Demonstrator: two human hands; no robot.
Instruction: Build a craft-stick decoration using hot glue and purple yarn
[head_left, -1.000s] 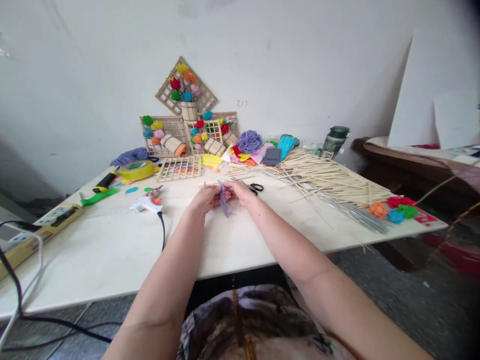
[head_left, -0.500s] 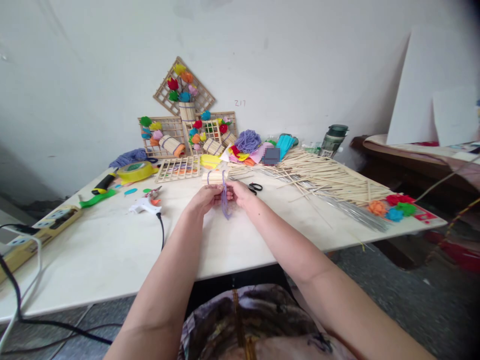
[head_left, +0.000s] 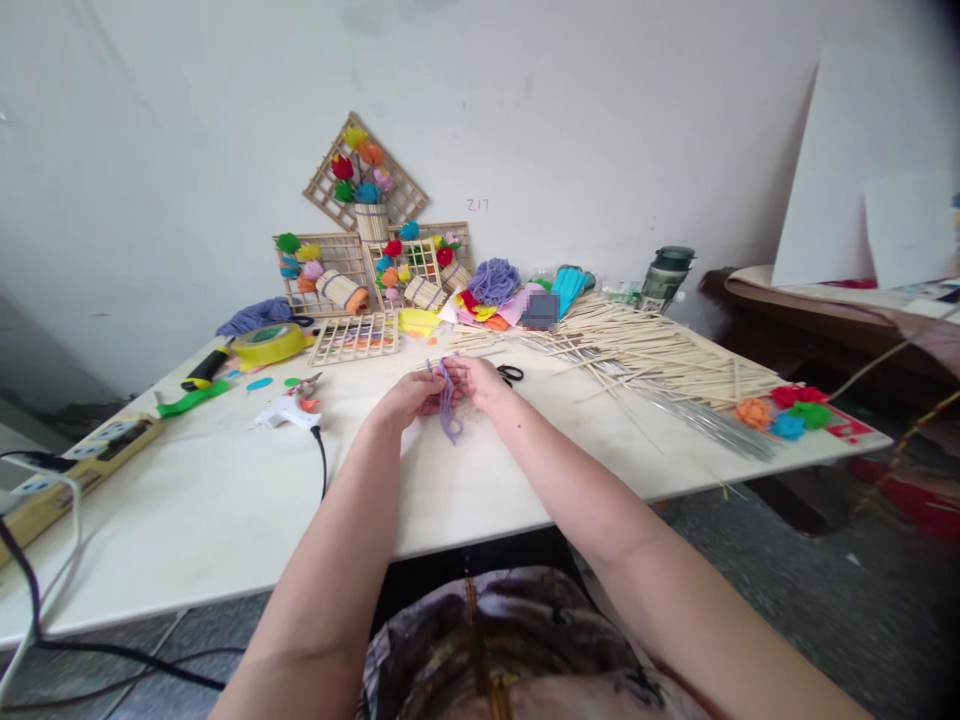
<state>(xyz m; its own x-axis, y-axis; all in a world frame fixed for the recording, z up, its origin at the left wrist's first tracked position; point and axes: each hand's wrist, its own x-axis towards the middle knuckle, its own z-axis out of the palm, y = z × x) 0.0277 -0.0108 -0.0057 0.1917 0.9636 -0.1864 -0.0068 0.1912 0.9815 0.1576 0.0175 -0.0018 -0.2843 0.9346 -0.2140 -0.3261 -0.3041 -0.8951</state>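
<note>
Near the middle of the table, a small mat of pale wooden sticks (head_left: 430,364) bound with purple yarn is between my two hands. It is turned nearly edge-on, so only a thin strip of it shows. My left hand (head_left: 411,396) is closed on its left and lower part. From the right, the fingers of my right hand (head_left: 477,382) are bent round its other end. Loose strands of purple yarn (head_left: 448,412) hang from the mat between the hands, down towards the tabletop. Black-handled scissors (head_left: 511,374) lie just beyond my right hand, their blades partly hidden.
A white glue gun (head_left: 291,414) lies left of my hands, its cord running forward. Yellow tape (head_left: 271,344), a stick lattice (head_left: 354,338) and flower-decorated stick pots (head_left: 343,290) stand behind. Many loose sticks (head_left: 652,345) and wires (head_left: 705,422) spread to the right. A power strip (head_left: 90,455) lies left.
The stick mat has tipped from showing its broad face to almost edge-on. My hands have turned with it, and the hanging yarn has shifted slightly left.
</note>
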